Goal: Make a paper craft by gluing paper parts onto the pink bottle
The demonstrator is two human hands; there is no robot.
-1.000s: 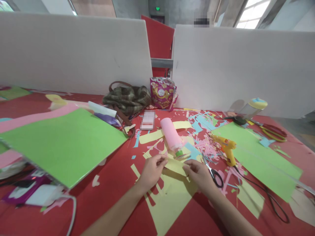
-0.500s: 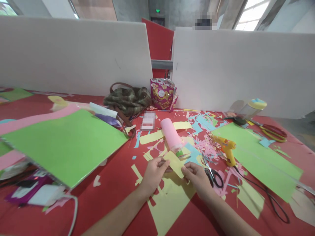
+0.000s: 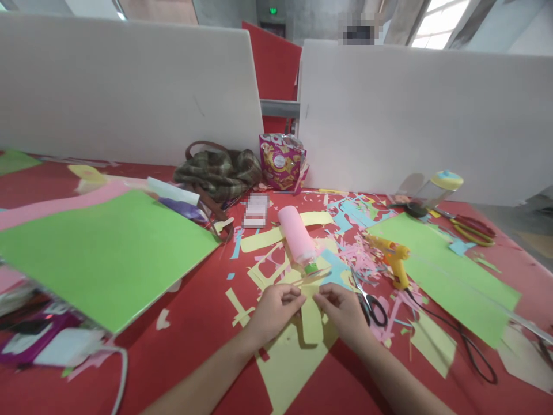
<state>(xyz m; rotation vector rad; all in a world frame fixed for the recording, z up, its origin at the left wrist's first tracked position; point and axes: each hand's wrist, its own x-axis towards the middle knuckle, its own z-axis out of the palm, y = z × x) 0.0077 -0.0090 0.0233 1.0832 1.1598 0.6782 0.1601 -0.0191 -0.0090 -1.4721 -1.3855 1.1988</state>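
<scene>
Both hands pinch one small yellow paper piece

Your left hand [image 3: 273, 310] and right hand [image 3: 343, 311] pinch the yellow paper piece [image 3: 311, 318] over the near table [image 3: 194, 323]; pull hard and it may tear. Farther, the pink bottle [image 3: 296, 238] lies capped, contents hidden; far back, the snack bag [image 3: 280, 163] looks shut.

I sit at a red table [image 3: 181, 323] that runs wide to either side of me. Along its far edge stand two tall white partition boards [image 3: 129, 92], one to the left and one to the right [image 3: 415, 121], with a narrow gap between them. Through that gap, beyond the table, I see a red panel [image 3: 276, 63] and a grey rail [image 3: 280, 108] crossing it. Above the partitions a grey wall carries a small green lit sign [image 3: 273, 10]. To the upper right of the table, bright daylight comes through a window [image 3: 436, 26].
</scene>
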